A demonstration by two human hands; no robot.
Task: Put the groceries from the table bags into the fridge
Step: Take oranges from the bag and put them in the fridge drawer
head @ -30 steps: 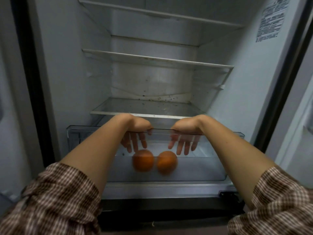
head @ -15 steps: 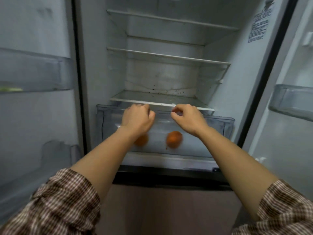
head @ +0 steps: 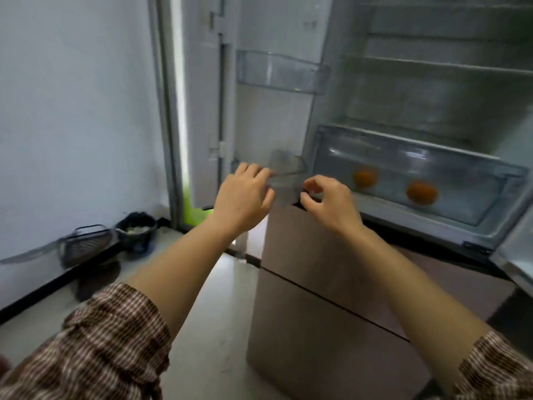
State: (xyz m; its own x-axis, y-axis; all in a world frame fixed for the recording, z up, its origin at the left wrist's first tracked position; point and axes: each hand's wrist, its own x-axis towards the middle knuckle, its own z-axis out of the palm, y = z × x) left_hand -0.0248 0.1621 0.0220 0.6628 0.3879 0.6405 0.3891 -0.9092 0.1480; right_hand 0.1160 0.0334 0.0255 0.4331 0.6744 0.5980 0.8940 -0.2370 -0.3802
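Facing a fridge (head: 340, 90) with its left door (head: 259, 125) standing wide open, tan cabinet fronts below. At the bottom of the compartment, a clear crisper drawer (head: 403, 139), seemingly partway out. On the door, an upper bin (head: 279, 72) and a lower bin (head: 288, 171). Down left on the floor, a wire basket (head: 83, 246) beside a dark pot (head: 137, 229). No bags and no counter in view.

Left hand (head: 245, 197) held up before the lower bin, fingers (head: 253, 171) relaxed and nearly straight, gripping nothing; cannot tell whether touching the bin. Right hand (head: 331, 203) just beside it, fingers (head: 314, 183) loosely curled, likewise holding nothing. Smallest of all, two oranges (head: 421, 192) on the drawer floor, apart from each other.

Likely trouble: closing the door with the drawer protruding, jamming bin against drawer front. Shoving the drawer home hard, sending the oranges rolling and bruising them. Leaving the door wide while fetching more, letting the cold out.

No brand, label or writing legible anywhere; much smeared by blur.
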